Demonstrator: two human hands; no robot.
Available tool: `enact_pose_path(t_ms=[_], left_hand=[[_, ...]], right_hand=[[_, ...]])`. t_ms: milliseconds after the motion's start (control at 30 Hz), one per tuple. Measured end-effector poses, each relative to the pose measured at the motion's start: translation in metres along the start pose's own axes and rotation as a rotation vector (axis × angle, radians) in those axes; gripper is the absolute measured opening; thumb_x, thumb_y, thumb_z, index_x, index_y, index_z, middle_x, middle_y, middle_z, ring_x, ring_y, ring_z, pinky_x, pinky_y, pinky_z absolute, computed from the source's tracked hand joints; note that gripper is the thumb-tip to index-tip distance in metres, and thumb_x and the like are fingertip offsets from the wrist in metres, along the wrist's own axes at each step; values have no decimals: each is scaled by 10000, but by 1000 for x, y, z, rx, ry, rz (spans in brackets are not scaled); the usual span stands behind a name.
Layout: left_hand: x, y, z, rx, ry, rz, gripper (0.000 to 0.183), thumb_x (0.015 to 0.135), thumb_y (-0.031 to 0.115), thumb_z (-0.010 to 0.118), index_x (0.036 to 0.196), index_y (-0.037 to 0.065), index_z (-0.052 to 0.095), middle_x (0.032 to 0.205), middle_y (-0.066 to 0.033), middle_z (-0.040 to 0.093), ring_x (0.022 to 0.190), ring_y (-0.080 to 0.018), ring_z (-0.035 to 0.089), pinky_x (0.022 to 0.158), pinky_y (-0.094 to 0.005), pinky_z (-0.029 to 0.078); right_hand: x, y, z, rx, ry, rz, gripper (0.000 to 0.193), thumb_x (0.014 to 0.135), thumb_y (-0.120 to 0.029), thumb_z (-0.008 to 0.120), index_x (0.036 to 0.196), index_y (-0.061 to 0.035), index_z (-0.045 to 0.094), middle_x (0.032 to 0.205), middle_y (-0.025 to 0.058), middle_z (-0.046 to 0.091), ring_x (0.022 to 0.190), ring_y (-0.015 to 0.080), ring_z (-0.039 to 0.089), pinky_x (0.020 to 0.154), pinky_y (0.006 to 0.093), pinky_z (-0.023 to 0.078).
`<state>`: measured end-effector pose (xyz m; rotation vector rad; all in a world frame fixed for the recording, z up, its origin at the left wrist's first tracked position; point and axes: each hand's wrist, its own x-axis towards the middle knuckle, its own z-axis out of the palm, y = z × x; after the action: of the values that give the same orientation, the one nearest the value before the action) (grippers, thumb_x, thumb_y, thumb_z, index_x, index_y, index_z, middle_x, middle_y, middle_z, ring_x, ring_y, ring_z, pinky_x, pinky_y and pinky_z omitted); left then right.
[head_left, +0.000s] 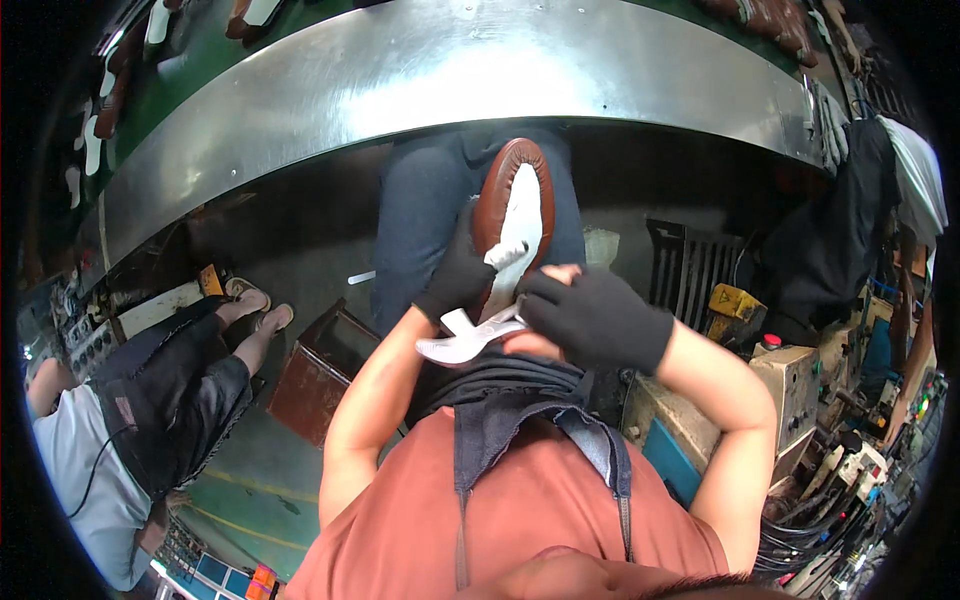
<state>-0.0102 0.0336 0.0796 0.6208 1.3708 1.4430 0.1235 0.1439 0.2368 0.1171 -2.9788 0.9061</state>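
A brown leather shoe upper point(489, 215), its edge pleated around a white sole-side surface point(522, 215), rests toe away over my lap. My left hand point(462, 265), in a black glove with white wrapping on the thumb, grips the shoe's left side. My right hand point(590, 315), in a black glove with bare fingertips showing, is closed around silver lasting pincers point(465, 345) near the heel end. Their curved head and side stub point left, over my left wrist. The heel end is partly hidden by my hands and the tool.
A shiny metal bench edge point(400, 95) curves ahead of me, with brown shoe pieces point(765, 30) beyond. At left sits another person point(150, 400) near a brown stool point(320, 370). On the right are a dark slatted crate point(690, 265), a yellow box point(733, 305) and a machine box point(785, 390).
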Motion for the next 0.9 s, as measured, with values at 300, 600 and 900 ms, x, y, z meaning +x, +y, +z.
enact_pose_path(t_ms=[300,600,900], left_hand=[[-14,28,-10,149,-63,-7,994,675,233,824,1448,37,232,1407,-125,373,1309,-254,384,1081,-378,334],[179,155,9,-26,69,250,581,868,225,682,1330,-13,424,1228,-124,537,1116,-182,511,966,-309,415],[263,141,14,1359,-102,825,529,775,329,744,1160,2,590,1188,-191,602,1113,-331,573,978,-396,436]], right_hand=[[-76,33,72,794,390,1062,531,981,-453,453,786,11,618,614,101,582,613,200,578,608,343,453],[-74,36,139,956,604,1073,493,1000,-395,444,753,11,572,585,61,561,552,154,600,529,322,446],[-74,55,119,1122,502,1103,495,1002,-414,438,796,15,571,634,44,545,565,134,603,553,293,493]])
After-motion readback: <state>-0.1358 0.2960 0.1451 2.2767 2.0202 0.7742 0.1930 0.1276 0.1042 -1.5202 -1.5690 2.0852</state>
